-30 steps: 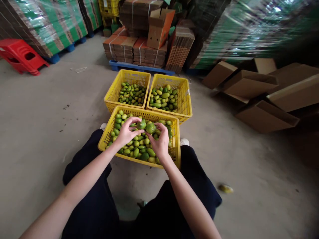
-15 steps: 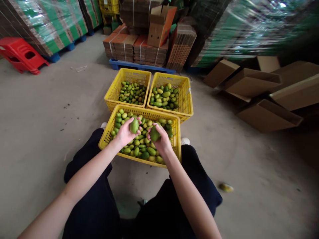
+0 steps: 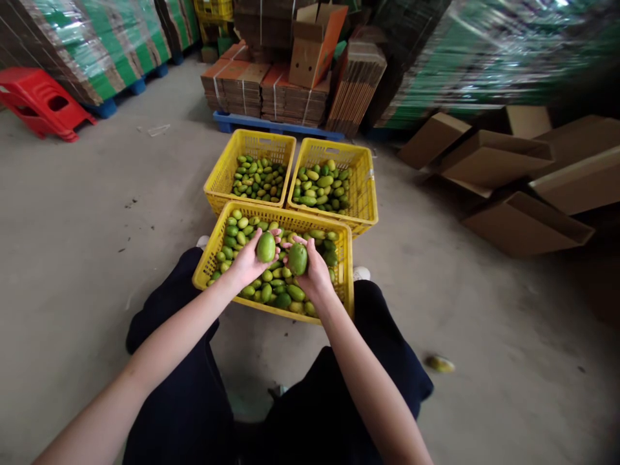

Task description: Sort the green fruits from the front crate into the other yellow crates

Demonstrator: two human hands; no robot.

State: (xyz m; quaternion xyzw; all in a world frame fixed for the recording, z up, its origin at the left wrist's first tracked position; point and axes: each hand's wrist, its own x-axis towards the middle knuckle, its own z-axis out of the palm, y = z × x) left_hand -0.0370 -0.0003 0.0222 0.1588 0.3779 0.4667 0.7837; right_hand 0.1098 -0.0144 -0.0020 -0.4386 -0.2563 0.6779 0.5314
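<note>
My left hand (image 3: 248, 262) holds a smooth, oval green fruit (image 3: 266, 247) against the palm, its fingertips stretched out past the far side. In my right hand (image 3: 316, 274) is a second oval green fruit (image 3: 298, 259), with the thumb along its right side. Both fruits are close together, a small gap between them. They are held above the near yellow crate (image 3: 271, 312), which contains many green and yellowish fruits (image 3: 267, 292) of round to elongated shape. My hands and forearms hide part of that load.
Two more yellow crates, left (image 3: 217, 169) and right (image 3: 364, 187), hold similar fruit behind the near one. Flattened cartons (image 3: 293, 103) lie on a blue pallet (image 3: 271, 124). Open cardboard boxes (image 3: 527, 219) lie right, a red stool (image 3: 46, 103) stands left. One fruit (image 3: 440, 363) lies on the floor.
Both hands have turned their fruits, so more of each surface faces up. The left fruit has moved slightly right, and the right hand's fingers have loosened around its fruit.
</note>
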